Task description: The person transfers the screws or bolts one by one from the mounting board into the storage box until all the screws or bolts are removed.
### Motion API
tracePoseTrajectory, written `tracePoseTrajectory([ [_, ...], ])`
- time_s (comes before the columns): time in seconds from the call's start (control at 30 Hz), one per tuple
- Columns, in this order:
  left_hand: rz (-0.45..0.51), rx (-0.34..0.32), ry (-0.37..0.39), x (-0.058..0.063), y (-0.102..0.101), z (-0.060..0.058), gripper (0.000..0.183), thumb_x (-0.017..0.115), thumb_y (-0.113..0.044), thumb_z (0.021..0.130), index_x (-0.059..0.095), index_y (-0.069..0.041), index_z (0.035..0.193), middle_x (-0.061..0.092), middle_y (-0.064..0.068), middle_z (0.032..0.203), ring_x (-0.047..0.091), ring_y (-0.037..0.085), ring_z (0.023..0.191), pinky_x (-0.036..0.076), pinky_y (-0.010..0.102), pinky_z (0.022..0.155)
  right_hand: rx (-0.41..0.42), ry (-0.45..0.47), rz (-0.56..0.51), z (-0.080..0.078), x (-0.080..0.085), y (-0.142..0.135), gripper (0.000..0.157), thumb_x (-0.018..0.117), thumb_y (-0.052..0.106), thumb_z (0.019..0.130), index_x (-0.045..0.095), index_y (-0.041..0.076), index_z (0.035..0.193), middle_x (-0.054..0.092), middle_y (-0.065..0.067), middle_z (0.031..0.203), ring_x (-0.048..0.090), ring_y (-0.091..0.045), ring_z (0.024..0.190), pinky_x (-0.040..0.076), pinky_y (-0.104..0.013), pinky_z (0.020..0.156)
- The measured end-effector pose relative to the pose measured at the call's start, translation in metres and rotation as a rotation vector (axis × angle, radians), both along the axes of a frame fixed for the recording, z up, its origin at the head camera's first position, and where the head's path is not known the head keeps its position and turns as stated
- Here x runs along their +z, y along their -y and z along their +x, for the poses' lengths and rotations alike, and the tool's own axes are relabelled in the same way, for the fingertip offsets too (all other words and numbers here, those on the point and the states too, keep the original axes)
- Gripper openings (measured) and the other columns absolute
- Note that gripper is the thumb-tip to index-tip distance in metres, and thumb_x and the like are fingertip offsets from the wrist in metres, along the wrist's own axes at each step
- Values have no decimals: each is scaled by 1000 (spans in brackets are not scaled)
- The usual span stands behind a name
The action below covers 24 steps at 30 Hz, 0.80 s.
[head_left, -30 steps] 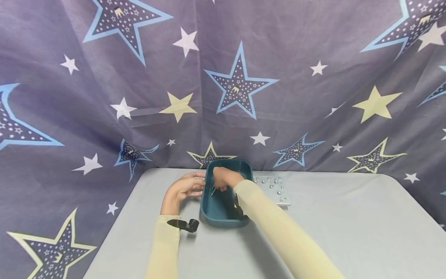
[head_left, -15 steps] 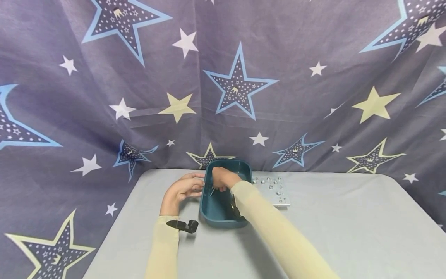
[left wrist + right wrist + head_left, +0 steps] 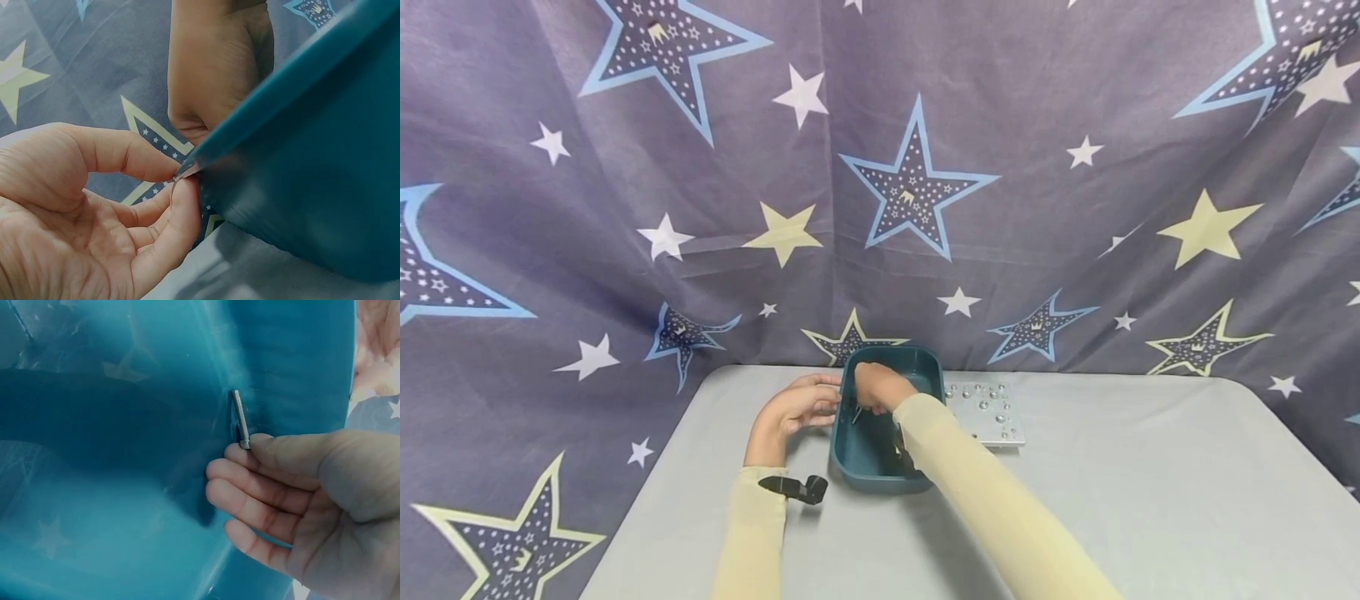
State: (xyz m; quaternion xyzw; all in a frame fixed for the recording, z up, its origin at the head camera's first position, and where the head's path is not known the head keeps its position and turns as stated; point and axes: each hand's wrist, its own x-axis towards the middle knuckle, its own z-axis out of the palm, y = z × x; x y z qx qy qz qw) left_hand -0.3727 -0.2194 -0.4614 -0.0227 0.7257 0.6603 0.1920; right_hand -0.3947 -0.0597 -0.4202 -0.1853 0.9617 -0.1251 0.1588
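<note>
The teal rectangular bin (image 3: 883, 482) stands at the far edge of the grey tabletop (image 3: 1135, 483), close before the star-print curtain (image 3: 1045, 208); the tabletop stretches widely to the right. Inside, near the left wall, the right hand (image 3: 880, 387) pinches a metal machine screw (image 3: 240, 419) at its head (the threaded shank points clear of the fingertips). The left hand (image 3: 793, 408) grips the bin's left edge between thumb and finger. The right sleeve (image 3: 992, 500) crosses the bin's right rim, partly blocking the silver studded plate (image 3: 967, 412) just beyond.
</note>
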Motion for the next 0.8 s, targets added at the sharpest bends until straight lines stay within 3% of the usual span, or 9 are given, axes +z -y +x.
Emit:
tracePoseTrajectory([
  [0.2, 1, 2, -5, 1, 1, 0, 54, 55, -2, 90, 42, 6, 141, 67, 2, 96, 66, 11, 86, 57, 27, 77, 7, -14, -6, 1, 0, 1, 14, 64, 2, 95, 75, 0, 86, 65, -8, 59, 60, -16, 50, 46, -24, 48],
  [0.43, 16, -2, 0, -1, 1, 2, 56, 56, -1, 89, 41, 8, 142, 68, 3, 93, 67, 11, 84, 58, 27, 76, -2, 3, -11, 3, -3, 1, 17, 64, 6, 96, 78, -1, 91, 76, -16, 77, 59, -16, 51, 45, -25, 50],
  [0.8, 34, -10, -10, 0, -1, 2, 57, 57, -2, 89, 40, 8, 142, 68, 3, 95, 67, 11, 85, 58, 28, 77, -6, -16, -12, 3, -3, 0, 16, 64, 4, 94, 78, -1, 89, 75, -16, 75, 59, -16, 50, 46, -25, 49],
])
